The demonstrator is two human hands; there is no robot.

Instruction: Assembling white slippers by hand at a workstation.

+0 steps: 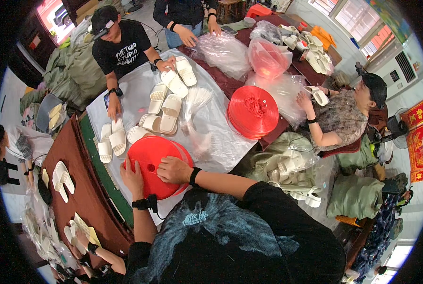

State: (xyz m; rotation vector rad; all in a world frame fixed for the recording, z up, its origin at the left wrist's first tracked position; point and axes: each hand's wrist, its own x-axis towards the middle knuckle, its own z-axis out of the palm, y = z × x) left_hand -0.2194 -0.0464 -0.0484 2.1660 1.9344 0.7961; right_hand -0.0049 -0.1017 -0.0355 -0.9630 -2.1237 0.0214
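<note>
My left hand (132, 179) lies against the left side of a large round red roll (168, 150), which looks like wound plastic strip. Its fingers point up over the rim and seem apart, with the thumb side near the dark centre hole. Over the right part of the same roll, my right hand (174, 170) is curled closed, its fingertips bent under. Whatever it pinches is too small or hidden to name. Just beyond the roll, cream slippers (171, 112) lie in pairs and singly on a white sheet (216, 156). A bundle of clear thin strands (196, 102) lies beside them.
Another red roll (252, 112) stands to the right. Clear plastic bags (223, 53) are piled at the far side. A person (124, 45) across the table touches slippers; a person on the right (346, 111) holds one white slipper (317, 95). More slippers (63, 181) sit on a brown table.
</note>
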